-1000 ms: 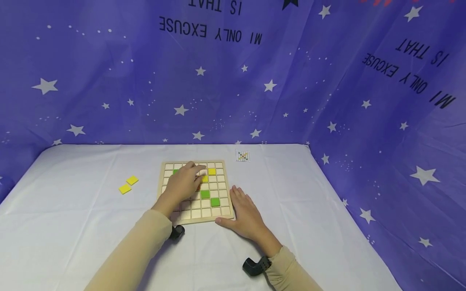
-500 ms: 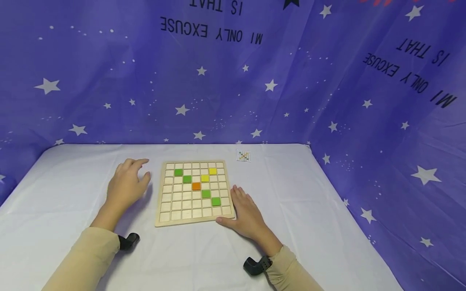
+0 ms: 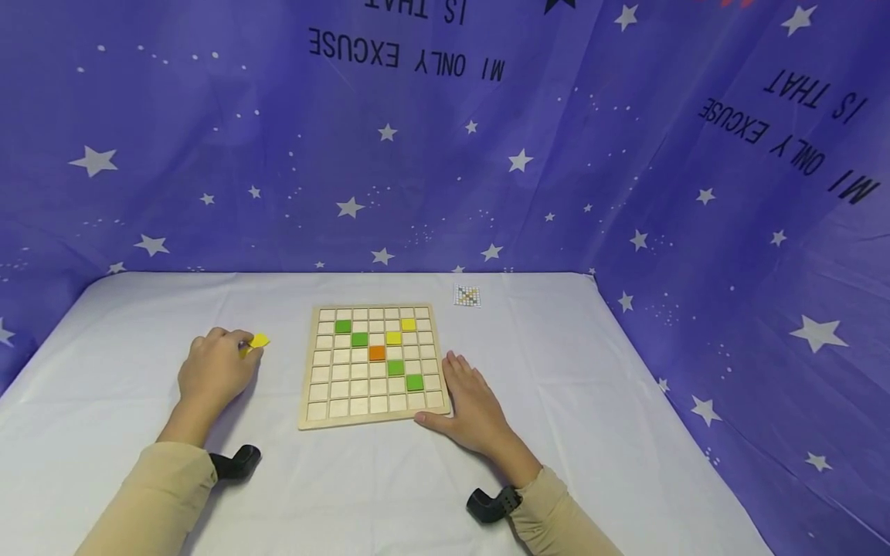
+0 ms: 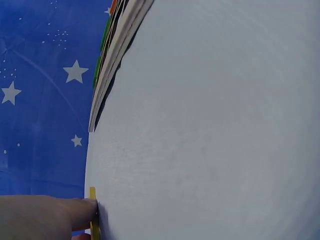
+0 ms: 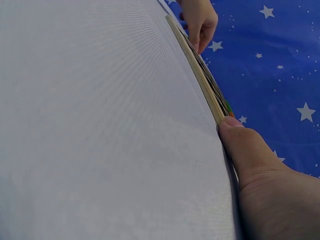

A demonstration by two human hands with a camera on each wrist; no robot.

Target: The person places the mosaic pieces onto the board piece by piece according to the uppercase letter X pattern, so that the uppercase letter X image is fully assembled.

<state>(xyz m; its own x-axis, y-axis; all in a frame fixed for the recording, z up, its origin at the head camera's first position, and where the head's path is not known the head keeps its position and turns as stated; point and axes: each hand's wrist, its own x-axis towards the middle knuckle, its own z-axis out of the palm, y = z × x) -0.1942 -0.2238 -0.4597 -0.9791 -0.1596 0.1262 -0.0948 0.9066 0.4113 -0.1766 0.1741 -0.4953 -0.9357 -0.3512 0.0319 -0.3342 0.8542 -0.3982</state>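
Observation:
My left hand (image 3: 214, 372) is left of the board, fingers curled down at the yellow tiles. One flat yellow tile (image 3: 260, 340) shows past the fingertips; another yellow patch is mostly hidden under them. In the left wrist view the thumb presses on a yellow tile (image 4: 93, 212), seen edge-on. The square wooden grid board (image 3: 334, 421) lies flat, bearing several green tiles, an orange tile (image 3: 377, 353) and two yellow tiles. My right hand (image 3: 476, 409) rests at its near right corner, fingers along the right side. Its thumb (image 5: 245, 142) touches the near edge.
A small printed card (image 3: 467, 296) with a coloured grid pattern lies behind the board, to the right. The white cloth (image 3: 375, 494) covers the table. A purple starry curtain (image 3: 431, 177) hangs along the back and right side.
My left hand has left the board, moved left, and lowered onto the yellow tiles, its fingers closing in. The right hand stays at the board's corner.

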